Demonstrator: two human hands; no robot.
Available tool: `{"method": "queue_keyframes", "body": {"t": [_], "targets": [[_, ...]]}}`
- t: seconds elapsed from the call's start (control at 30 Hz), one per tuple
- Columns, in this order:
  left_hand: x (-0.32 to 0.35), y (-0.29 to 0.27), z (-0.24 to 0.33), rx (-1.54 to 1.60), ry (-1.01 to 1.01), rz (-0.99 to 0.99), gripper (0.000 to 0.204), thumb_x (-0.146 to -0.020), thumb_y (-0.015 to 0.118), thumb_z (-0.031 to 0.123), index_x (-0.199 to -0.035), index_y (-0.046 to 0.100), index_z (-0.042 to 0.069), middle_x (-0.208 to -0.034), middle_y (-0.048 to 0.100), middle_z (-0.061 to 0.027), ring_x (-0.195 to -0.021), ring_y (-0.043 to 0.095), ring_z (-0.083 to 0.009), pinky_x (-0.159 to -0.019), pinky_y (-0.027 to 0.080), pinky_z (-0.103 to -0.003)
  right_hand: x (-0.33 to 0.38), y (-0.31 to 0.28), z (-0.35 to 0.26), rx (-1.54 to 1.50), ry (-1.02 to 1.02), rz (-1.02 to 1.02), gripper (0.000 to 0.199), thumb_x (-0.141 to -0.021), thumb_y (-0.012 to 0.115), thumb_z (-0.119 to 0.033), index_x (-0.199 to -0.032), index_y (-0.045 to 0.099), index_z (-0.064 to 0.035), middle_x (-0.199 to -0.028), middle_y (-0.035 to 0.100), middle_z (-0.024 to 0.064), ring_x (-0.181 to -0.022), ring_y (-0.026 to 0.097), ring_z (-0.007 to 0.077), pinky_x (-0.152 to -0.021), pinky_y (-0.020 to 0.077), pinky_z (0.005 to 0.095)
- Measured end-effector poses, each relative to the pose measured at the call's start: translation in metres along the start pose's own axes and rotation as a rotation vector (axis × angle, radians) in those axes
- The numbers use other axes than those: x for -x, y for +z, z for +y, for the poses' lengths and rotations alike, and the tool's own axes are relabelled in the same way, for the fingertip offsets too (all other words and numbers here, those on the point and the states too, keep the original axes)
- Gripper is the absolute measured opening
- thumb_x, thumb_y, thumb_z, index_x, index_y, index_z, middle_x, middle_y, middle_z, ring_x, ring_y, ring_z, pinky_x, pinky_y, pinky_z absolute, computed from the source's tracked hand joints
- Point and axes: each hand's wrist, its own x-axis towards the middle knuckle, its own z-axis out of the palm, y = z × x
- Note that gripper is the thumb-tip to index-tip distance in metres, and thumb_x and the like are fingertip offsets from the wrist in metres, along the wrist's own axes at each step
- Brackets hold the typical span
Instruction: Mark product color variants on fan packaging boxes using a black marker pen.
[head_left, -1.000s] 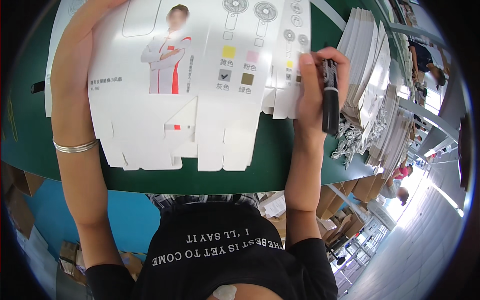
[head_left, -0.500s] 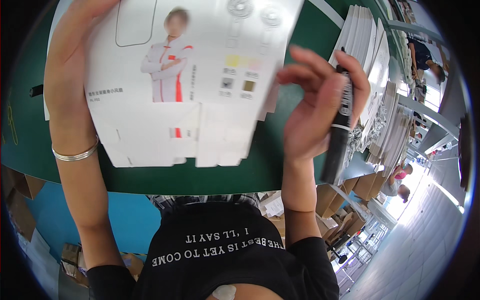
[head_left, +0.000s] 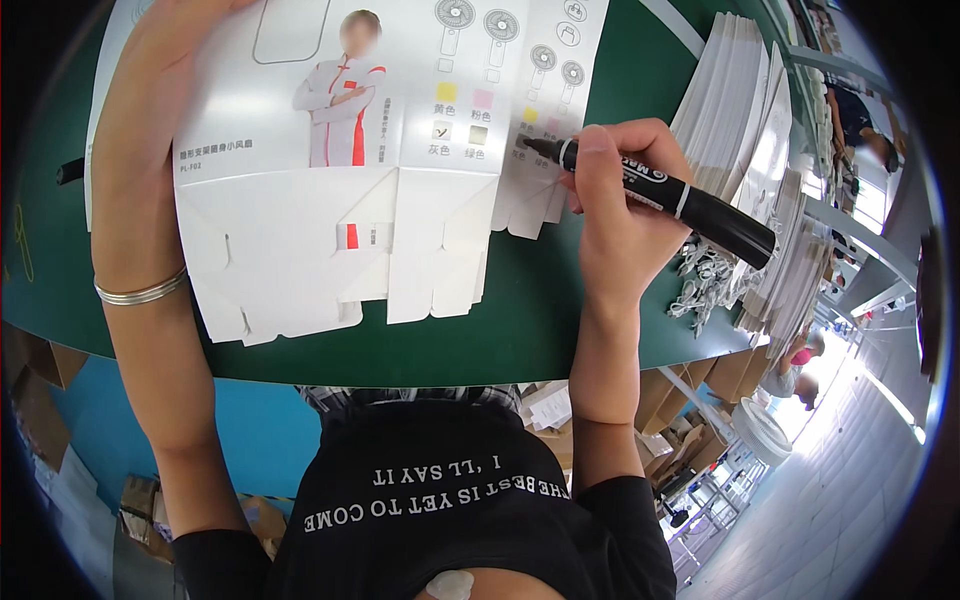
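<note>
My right hand (head_left: 635, 205) is closed around a black marker pen (head_left: 728, 228). Its uncapped tip is over or touching the colour squares on a narrow printed flap (head_left: 515, 205) at the right of a flat white carton blank (head_left: 290, 235). Printed on that blank are a person in white and red, small handheld fans and coloured squares; one square bears a small dark tick. Over the blank's upper left side lies my left hand (head_left: 165, 70), its fingers mostly cut off by the upper edge of the view. A silver bangle circles the left wrist.
The green table (head_left: 420, 360) has its near edge just before my body. Stacked white carton blanks (head_left: 715, 110) stand at the right, near a bundle of white cables (head_left: 700, 290). A black cylindrical end (head_left: 70, 172) shows at the left. Cardboard boxes (head_left: 735, 380) sit below the table.
My right hand has turned and brought the marker's tip left, onto or just above the right-hand flap. The carton blank has shifted slightly, uncovering more of that flap.
</note>
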Motion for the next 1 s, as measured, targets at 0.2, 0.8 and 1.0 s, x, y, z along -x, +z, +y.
{"method": "queue_keyframes", "body": {"t": [0.2,0.8,1.0], "targets": [[-0.004,-0.005,0.001,0.195,-0.006,-0.127,0.058,-0.084,0.053,0.006,-0.136,0.036,-0.015,-0.130,0.054,-0.0282,-0.116,0.059,-0.0268,-0.095,0.050,-0.031,0.000,0.002,0.003,0.077,-0.034,-0.006,0.015,-0.080,0.073,-0.004,-0.073,0.059,-0.0019,-0.057,0.058,-0.0027,-0.051,0.051,0.0009,-0.049,0.0384,0.0170],[-0.002,-0.024,-0.005,0.412,-0.127,-0.127,0.053,-0.086,0.054,0.006,-0.134,0.039,-0.012,-0.126,0.056,-0.0275,-0.113,0.061,-0.0277,-0.095,0.050,-0.034,-0.013,-0.006,0.021,0.303,-0.203,0.071,0.038,-0.081,0.079,-0.011,-0.112,0.060,-0.0025,-0.083,0.061,0.0034,-0.069,0.056,0.0072,-0.062,0.0482,0.0207],[-0.009,-0.063,-0.005,0.180,-0.370,-0.055,0.038,-0.095,0.056,0.031,-0.122,0.062,0.005,-0.116,0.067,-0.0115,-0.097,0.070,-0.0157,-0.077,0.057,-0.025,-0.017,-0.008,0.028,-0.025,-0.040,0.043,0.042,-0.084,0.073,-0.004,-0.120,0.052,-0.0035,-0.089,0.063,0.0067,-0.077,0.059,0.0083,-0.069,0.0499,0.0214]]}}
